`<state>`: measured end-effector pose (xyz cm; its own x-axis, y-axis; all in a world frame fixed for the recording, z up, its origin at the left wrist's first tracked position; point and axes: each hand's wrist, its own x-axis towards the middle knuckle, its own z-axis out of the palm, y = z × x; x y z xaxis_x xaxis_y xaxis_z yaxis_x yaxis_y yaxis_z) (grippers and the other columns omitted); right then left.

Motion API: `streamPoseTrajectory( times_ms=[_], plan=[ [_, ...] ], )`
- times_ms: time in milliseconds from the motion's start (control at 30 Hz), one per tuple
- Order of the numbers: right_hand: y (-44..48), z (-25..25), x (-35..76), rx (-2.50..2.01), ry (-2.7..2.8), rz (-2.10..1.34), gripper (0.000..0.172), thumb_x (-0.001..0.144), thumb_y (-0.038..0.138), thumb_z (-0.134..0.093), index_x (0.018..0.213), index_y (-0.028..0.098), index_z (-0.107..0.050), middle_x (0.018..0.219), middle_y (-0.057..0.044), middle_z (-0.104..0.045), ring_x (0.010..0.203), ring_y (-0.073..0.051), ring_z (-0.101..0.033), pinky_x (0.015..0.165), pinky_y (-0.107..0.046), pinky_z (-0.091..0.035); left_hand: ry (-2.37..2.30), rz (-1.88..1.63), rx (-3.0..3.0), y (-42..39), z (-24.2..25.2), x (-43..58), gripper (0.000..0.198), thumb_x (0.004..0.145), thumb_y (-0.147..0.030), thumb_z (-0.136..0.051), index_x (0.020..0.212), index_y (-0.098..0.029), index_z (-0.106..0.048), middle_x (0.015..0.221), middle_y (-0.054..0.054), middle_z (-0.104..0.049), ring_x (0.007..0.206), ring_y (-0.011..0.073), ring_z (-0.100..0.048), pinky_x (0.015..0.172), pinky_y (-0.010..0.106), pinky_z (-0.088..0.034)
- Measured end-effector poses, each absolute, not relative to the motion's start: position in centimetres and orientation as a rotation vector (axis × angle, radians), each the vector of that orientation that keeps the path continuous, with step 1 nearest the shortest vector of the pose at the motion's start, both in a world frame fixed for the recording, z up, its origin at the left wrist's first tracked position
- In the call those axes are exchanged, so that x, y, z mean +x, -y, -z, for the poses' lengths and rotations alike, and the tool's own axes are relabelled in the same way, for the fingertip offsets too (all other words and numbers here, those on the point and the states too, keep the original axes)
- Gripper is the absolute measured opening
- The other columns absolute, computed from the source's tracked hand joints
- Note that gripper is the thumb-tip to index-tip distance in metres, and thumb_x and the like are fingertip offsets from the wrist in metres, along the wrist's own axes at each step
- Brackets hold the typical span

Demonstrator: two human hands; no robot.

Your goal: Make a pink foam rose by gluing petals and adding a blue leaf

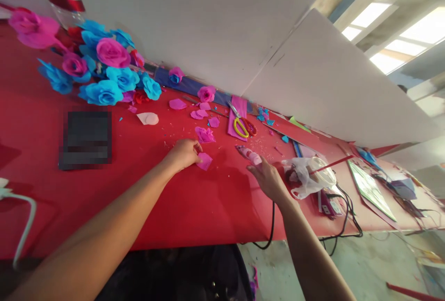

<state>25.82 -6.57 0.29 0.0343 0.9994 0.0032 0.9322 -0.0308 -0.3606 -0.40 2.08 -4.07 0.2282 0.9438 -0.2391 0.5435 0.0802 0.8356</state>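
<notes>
My left hand (pixel 183 153) rests on the red table (pixel 194 208), its fingers pinched on a small pink paper piece (pixel 204 160). My right hand (pixel 269 180) is closed around a pink glue gun (pixel 249 154), whose nozzle points toward the paper piece and whose black cord (pixel 269 231) hangs over the front edge. A partly made pink paper flower (pixel 204 134) lies just beyond my left hand, with loose pink petals (pixel 200 113) farther back.
Blue and pink paper roses (pixel 104 72) are bunched at the back left. Yellow-handled scissors (pixel 240 125) lie on pink paper. A clear plastic bag and lidded cup (pixel 313 176) sit right of my right hand. White boards (pixel 313 83) wall the far edge.
</notes>
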Motion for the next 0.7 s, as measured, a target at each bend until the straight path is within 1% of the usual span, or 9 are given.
streamPoseTrajectory(
  times_ms=[100, 167, 233, 267, 333, 400, 467, 600, 700],
  plan=[
    [6.1, -0.6, 27.0, -2.32, 2.217, 0.082, 0.027, 0.088, 0.033, -0.045, 0.106, 0.014, -0.054, 0.1, -0.016, -0.06, 0.088, -0.027, -0.057, 0.071, -0.035, -0.041, -1.397, -0.631, 1.569, -2.0, 4.3, -0.5, 0.022, 0.057, -0.011, -0.068, 0.076, -0.018, -0.059, 0.063, 0.0, -0.063, 0.061, 0.0143, -0.059, 0.056, 0.023, -0.04],
    [5.8, -0.9, 26.6, -2.411, 2.216, 0.285, 0.033, 0.085, 0.02, -0.045, 0.116, 0.012, -0.053, 0.118, -0.021, -0.054, 0.106, -0.034, -0.05, 0.081, -0.044, -0.039, -1.374, -0.669, 1.573, -2.0, 4.0, -0.5, 0.022, 0.059, -0.013, -0.069, 0.078, -0.018, -0.059, 0.064, 0.0, -0.063, 0.062, 0.0149, -0.06, 0.057, 0.024, -0.041],
    [5.5, -1.5, 24.9, -2.327, 2.173, 0.329, 0.045, 0.081, 0.012, -0.044, 0.126, 0.014, -0.048, 0.132, -0.021, -0.046, 0.117, -0.037, -0.04, 0.086, -0.049, -0.036, -1.37, -0.675, 1.636, -2.0, 3.2, -0.6, 0.021, 0.061, -0.018, -0.07, 0.079, -0.019, -0.06, 0.066, 0.001, -0.064, 0.064, 0.016, -0.061, 0.058, 0.024, -0.041],
    [5.3, -1.9, 23.7, -2.222, 2.173, 0.281, 0.047, 0.082, 0.012, -0.042, 0.129, 0.016, -0.046, 0.135, -0.018, -0.044, 0.119, -0.035, -0.038, 0.087, -0.048, -0.036, -1.377, -0.662, 1.7, -2.0, 2.8, -0.6, 0.018, 0.062, -0.021, -0.07, 0.076, -0.019, -0.06, 0.066, 0.002, -0.064, 0.066, 0.0169, -0.061, 0.059, 0.024, -0.041],
    [4.7, -2.8, 20.8, -1.916, 2.294, 0.056, 0.04, 0.086, 0.016, -0.04, 0.124, 0.019, -0.051, 0.13, -0.014, -0.051, 0.116, -0.028, -0.042, 0.086, -0.041, -0.037, -1.398, -0.624, 1.863, -1.9, 2.0, -0.5, 0.013, 0.064, -0.026, -0.069, 0.068, -0.019, -0.06, 0.066, 0.003, -0.064, 0.069, 0.0189, -0.062, 0.061, 0.025, -0.04],
    [3.7, -3.6, 18.2, -1.713, 2.414, -0.103, 0.029, 0.085, 0.023, -0.045, 0.111, 0.019, -0.058, 0.121, -0.011, -0.057, 0.112, -0.026, -0.045, 0.084, -0.037, -0.037, -1.41, -0.612, 1.998, -1.9, 1.5, -0.5, 0.013, 0.067, -0.029, -0.067, 0.064, -0.02, -0.059, 0.067, 0.004, -0.064, 0.072, 0.0202, -0.062, 0.062, 0.025, -0.04],
    [2.5, -3.9, 16.4, -1.725, 2.475, -0.194, 0.021, 0.08, 0.027, -0.054, 0.096, 0.015, -0.062, 0.106, -0.012, -0.062, 0.105, -0.026, -0.05, 0.078, -0.035, -0.036, -1.42, -0.628, 2.041, -1.8, 1.3, -0.5, 0.011, 0.069, -0.029, -0.065, 0.068, -0.02, -0.06, 0.07, 0.005, -0.065, 0.073, 0.0208, -0.062, 0.063, 0.026, -0.04],
    [0.3, -3.9, 15.4, -1.799, 2.524, -0.257, 0.017, 0.074, 0.029, -0.062, 0.08, 0.014, -0.064, 0.083, -0.01, -0.064, 0.083, -0.023, -0.056, 0.067, -0.031, -0.032, -1.441, -0.72, 1.963, -1.5, 1.6, -0.5, 0.016, 0.07, -0.033, -0.064, 0.079, -0.02, -0.061, 0.076, 0.006, -0.066, 0.075, 0.0222, -0.062, 0.061, 0.027, -0.041],
    [-0.6, -3.9, 15.6, -1.741, 2.528, -0.387, 0.021, 0.071, 0.034, -0.066, 0.061, 0.016, -0.062, 0.061, -0.004, -0.06, 0.064, -0.016, -0.052, 0.06, -0.028, -0.027, -1.382, -0.839, 1.857, -1.3, 1.6, -0.5, 0.022, 0.069, -0.033, -0.066, 0.087, -0.022, -0.061, 0.08, 0.005, -0.066, 0.078, 0.0221, -0.061, 0.061, 0.027, -0.042]
  ],
)
